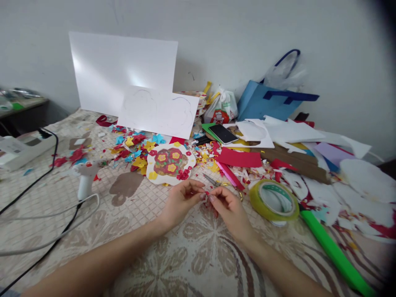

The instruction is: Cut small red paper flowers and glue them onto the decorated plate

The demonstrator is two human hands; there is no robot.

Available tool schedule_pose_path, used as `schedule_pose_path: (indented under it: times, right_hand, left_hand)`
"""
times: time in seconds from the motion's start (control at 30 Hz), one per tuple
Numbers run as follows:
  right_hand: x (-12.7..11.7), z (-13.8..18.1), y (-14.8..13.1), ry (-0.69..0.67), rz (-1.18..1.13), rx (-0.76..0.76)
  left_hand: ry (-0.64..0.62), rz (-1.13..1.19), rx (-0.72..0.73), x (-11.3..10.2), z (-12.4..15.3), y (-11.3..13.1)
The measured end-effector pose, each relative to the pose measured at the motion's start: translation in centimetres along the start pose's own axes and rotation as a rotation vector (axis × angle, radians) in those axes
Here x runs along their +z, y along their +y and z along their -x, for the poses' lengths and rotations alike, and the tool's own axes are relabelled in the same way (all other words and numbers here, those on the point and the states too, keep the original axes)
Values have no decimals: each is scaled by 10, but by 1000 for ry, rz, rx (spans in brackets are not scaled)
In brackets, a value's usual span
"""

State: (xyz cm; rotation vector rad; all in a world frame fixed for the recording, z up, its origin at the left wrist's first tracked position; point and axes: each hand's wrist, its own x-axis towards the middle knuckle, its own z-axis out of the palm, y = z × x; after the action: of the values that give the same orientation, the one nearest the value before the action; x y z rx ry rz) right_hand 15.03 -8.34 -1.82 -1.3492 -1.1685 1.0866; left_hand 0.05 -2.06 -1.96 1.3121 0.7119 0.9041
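My left hand (182,200) and my right hand (227,206) meet over the patterned cloth, fingertips pinched together on a tiny red paper piece (206,192). Just beyond them lies a white flower-shaped card (170,163) decorated with red and yellow paper flowers. Small scissors (212,180) rest between the card and my right hand. A roll of yellow-green tape (274,200) sits to the right of my right hand.
A white glue gun (85,177) with its cord lies at left. Coloured paper scraps (136,146), a red sheet (239,158), a phone (223,133), a green roll (335,251), white sheets (123,72) against the wall and a blue bag (266,103) crowd the back and right.
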Motion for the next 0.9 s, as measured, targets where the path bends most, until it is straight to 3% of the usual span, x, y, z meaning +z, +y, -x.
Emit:
schedule_pose_path:
  times: [0.27, 0.53, 0.9]
  right_hand:
    - [-1, 0, -1, -51, -25, 17]
    - [-11, -3, -3, -26, -71, 55]
    - [-14, -3, -3, -106, -91, 111]
  left_hand:
    - [-38, 114, -119, 0, 1, 3]
    - [-120, 5, -40, 0, 1, 7]
    - [-185, -36, -5, 0, 0, 6]
